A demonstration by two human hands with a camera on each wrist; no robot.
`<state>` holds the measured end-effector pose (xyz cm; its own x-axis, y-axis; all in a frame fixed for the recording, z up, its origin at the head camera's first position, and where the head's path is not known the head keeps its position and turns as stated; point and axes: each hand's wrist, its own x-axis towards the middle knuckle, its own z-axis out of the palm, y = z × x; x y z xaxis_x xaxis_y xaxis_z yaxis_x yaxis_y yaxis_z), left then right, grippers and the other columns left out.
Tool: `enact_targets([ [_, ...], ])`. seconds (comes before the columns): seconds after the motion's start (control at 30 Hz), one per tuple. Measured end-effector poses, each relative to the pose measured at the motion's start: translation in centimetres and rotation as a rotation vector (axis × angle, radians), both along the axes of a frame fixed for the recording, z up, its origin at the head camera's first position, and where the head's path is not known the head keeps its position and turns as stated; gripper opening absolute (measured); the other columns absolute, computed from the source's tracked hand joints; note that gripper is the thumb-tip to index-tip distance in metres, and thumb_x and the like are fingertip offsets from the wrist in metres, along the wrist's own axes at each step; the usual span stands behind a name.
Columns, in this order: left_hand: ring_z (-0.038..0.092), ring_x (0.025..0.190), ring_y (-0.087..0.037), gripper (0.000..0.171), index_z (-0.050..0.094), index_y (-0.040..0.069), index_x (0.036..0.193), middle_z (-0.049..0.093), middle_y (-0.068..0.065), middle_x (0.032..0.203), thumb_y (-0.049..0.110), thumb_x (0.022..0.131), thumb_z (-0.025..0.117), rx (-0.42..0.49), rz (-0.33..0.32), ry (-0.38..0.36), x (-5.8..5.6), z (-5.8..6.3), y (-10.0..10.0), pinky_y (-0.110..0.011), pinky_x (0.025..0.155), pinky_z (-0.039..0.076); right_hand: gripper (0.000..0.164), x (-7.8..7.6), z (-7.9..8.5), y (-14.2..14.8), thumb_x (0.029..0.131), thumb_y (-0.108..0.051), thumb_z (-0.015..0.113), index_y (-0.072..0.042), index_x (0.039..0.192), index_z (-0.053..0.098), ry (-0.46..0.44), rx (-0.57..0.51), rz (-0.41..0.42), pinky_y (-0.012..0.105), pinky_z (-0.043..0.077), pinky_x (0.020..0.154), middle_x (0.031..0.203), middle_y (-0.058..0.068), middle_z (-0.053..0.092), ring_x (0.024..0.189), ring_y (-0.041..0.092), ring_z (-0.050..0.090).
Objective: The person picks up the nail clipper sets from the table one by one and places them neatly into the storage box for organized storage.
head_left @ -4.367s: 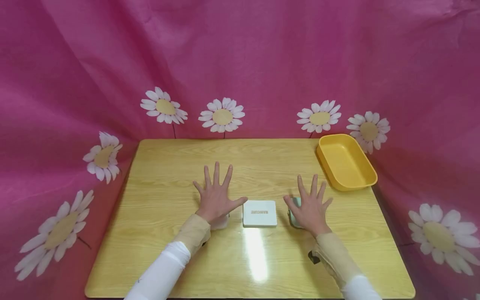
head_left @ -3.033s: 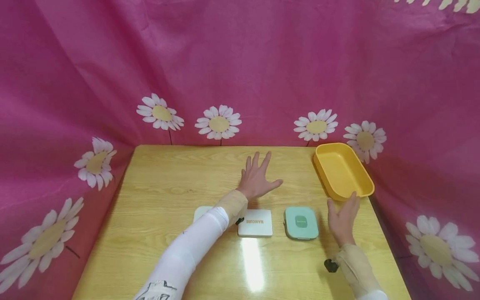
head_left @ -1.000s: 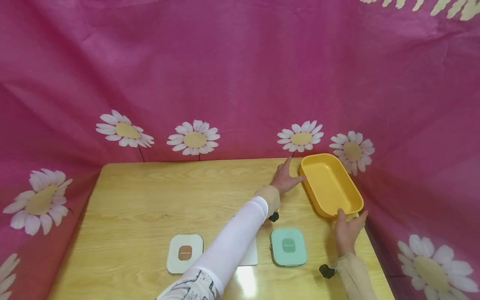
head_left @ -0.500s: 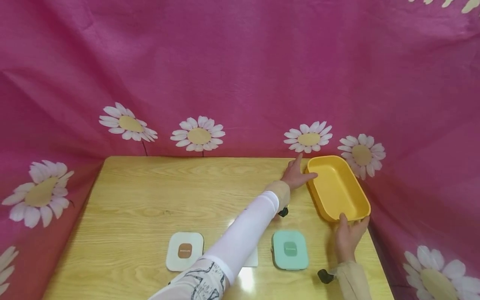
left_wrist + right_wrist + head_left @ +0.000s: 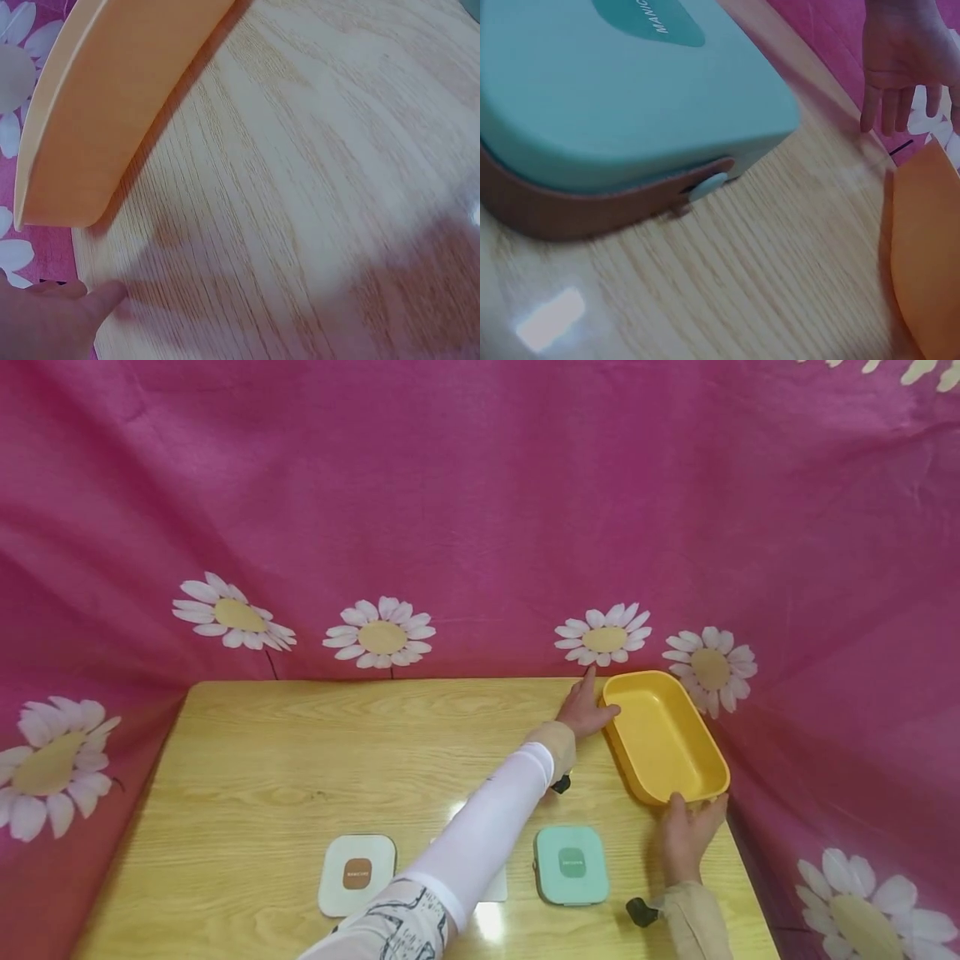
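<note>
The yellow tray [image 5: 663,735] stands at the table's back right corner. My left hand [image 5: 587,708] is at its far left corner, the thumb overlapping the rim in the head view and the other fingers stretched beyond. In the right wrist view this left hand [image 5: 907,56] has straight, spread fingers. My right hand [image 5: 686,839] is at the tray's near end, thumb right at the rim and fingers reaching along the outside. In the left wrist view the tray's side wall [image 5: 105,112] slopes across the upper left, with part of my left hand [image 5: 52,319] just past its corner.
A mint manicure case [image 5: 572,865] with a brown strap [image 5: 600,214] lies near the right forearm. A white case [image 5: 356,874] with a brown label lies left. The left sleeve [image 5: 487,827] mostly covers another white case [image 5: 495,885]. A pink curtain [image 5: 480,510] surrounds the table [image 5: 315,760].
Both hands, spread over the cases at first, have moved to the tray: the left reaching across to its far corner, the right to its near end. The head view has shifted; the cases lie as before.
</note>
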<state>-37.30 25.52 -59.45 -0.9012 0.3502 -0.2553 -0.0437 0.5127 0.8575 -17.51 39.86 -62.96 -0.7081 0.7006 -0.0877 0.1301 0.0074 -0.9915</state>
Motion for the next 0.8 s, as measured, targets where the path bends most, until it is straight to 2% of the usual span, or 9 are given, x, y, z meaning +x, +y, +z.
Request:
enact_targets([
  [0.13, 0.031, 0.155, -0.018, 0.099, 0.008, 0.029, 0.17, 0.025, 0.004, 0.173, 0.039, 0.095, 0.072, 0.004, -0.008, 0.011, -0.2, -0.3, -0.1, -0.035, 0.124, 0.032, 0.089, 0.0, 0.2, -0.2, 0.1, -0.002, 0.041, -0.007, 0.164, -0.02, -0.011, -0.001, 0.037, 0.029, 0.003, 0.128, 0.175, 0.008, -0.015, 0.157, 0.011, -0.006],
  [0.3, 0.034, 0.153, -0.016, 0.1, 0.016, 0.026, 0.17, 0.028, 0.004, 0.172, 0.03, 0.092, 0.077, 0.004, -0.046, 0.048, -0.2, -0.1, -0.6, -0.033, 0.122, 0.035, 0.086, 0.2, 0.3, 0.0, 0.101, 0.0, 0.035, -0.01, 0.163, -0.023, -0.023, -0.013, 0.082, 0.024, 0.002, 0.126, 0.173, 0.005, -0.019, 0.158, 0.013, -0.01],
  [0.4, 0.033, 0.154, -0.015, 0.096, 0.019, 0.025, 0.17, 0.03, 0.005, 0.171, 0.029, 0.092, 0.076, -0.024, -0.102, 0.078, 0.0, 0.3, -0.9, -0.032, 0.123, 0.033, 0.082, 0.5, 0.2, 0.3, 0.102, -0.001, 0.031, -0.009, 0.163, -0.022, -0.034, 0.038, 0.089, 0.022, -0.005, 0.125, 0.172, 0.006, -0.023, 0.157, 0.012, -0.015],
  [0.47, 0.032, 0.154, -0.014, 0.093, 0.021, 0.025, 0.169, 0.03, 0.006, 0.171, 0.026, 0.092, 0.073, -0.039, -0.14, 0.098, 0.2, 0.5, -1.1, -0.031, 0.123, 0.032, 0.078, 0.7, 0.1, 0.4, 0.103, -0.003, 0.03, -0.006, 0.164, -0.019, -0.061, 0.107, 0.087, 0.023, -0.008, 0.125, 0.173, 0.008, -0.019, 0.157, 0.013, -0.014],
  [0.67, 0.029, 0.156, -0.014, 0.09, 0.02, 0.024, 0.17, 0.029, 0.005, 0.172, 0.002, 0.091, 0.058, -0.014, -0.219, 0.14, 0.4, -0.1, -1.7, -0.029, 0.124, 0.029, 0.068, 1.2, 0.1, 0.4, 0.108, -0.012, 0.026, -0.002, 0.165, -0.01, -0.12, 0.214, 0.088, 0.029, -0.004, 0.128, 0.173, 0.01, -0.008, 0.158, 0.019, -0.008],
  [0.8, 0.026, 0.157, -0.015, 0.086, 0.02, 0.02, 0.17, 0.028, 0.002, 0.173, -0.002, 0.094, 0.055, -0.003, -0.242, 0.131, 0.7, -0.3, -2.1, -0.028, 0.125, 0.027, 0.066, 1.2, -0.1, 0.6, 0.109, -0.012, 0.025, 0.0, 0.165, -0.008, -0.11, 0.26, 0.095, 0.03, -0.003, 0.128, 0.173, 0.013, -0.006, 0.159, 0.021, -0.006],
])
